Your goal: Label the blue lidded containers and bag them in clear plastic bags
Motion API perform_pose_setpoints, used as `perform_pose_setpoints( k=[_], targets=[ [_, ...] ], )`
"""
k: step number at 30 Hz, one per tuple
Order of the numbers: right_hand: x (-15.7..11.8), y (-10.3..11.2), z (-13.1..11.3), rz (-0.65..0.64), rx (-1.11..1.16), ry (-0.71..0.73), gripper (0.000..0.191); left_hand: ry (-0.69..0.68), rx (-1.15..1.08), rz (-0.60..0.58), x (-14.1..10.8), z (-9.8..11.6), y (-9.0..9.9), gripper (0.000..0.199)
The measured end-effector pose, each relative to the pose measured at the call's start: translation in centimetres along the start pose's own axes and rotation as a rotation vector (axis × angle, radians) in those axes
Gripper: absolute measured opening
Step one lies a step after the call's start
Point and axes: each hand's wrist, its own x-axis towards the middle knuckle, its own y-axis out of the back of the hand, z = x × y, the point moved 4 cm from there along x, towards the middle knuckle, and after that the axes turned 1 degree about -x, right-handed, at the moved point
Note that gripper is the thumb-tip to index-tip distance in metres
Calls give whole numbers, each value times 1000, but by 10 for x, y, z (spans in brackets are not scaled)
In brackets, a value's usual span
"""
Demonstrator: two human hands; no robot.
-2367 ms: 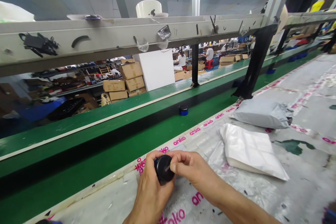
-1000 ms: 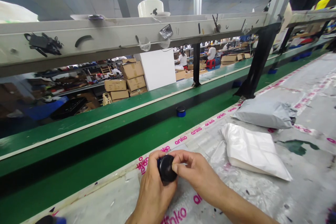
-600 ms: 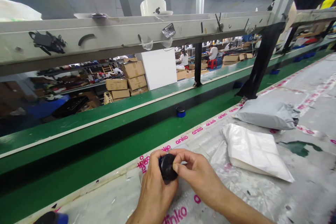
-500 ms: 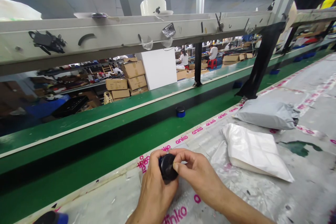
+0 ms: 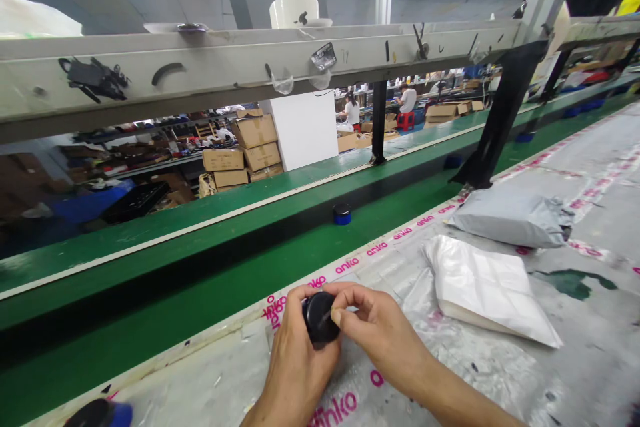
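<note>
While the left hand (image 5: 295,363) wraps round a small round black cap-like piece (image 5: 319,317) from below and from the left, its fingers curled behind the piece and its thumb along the near side, the flat round face of the piece is turned up and toward the camera, so its short axis points back at the person and not along the bench. The right hand (image 5: 380,337) comes in from the right, its thumb and forefinger pinched together right at the middle of that face; a thin light sliver shows at the fingertips, too small to name. Both hands are thus closed, the left about the black piece, the right on the tiny thing at its centre, and the two hands touch across it. They sit low over the clear plastic sheet with pink "anko" lettering (image 5: 350,265) that covers the bench. Well to the right lie a white plastic bag (image 5: 487,290) and a grey mailer bag (image 5: 507,217); a small blue-and-black jar (image 5: 342,213) stands apart on the green conveyor belt (image 5: 200,260) beyond.
</note>
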Motion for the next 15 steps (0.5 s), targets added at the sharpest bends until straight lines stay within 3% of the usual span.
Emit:
perform_pose_setpoints(
  k=[15],
  targets=[
    [4, 1, 5, 27, -44, -14, 9, -53, 5, 11, -2, 10, 0, 37]
  ],
)
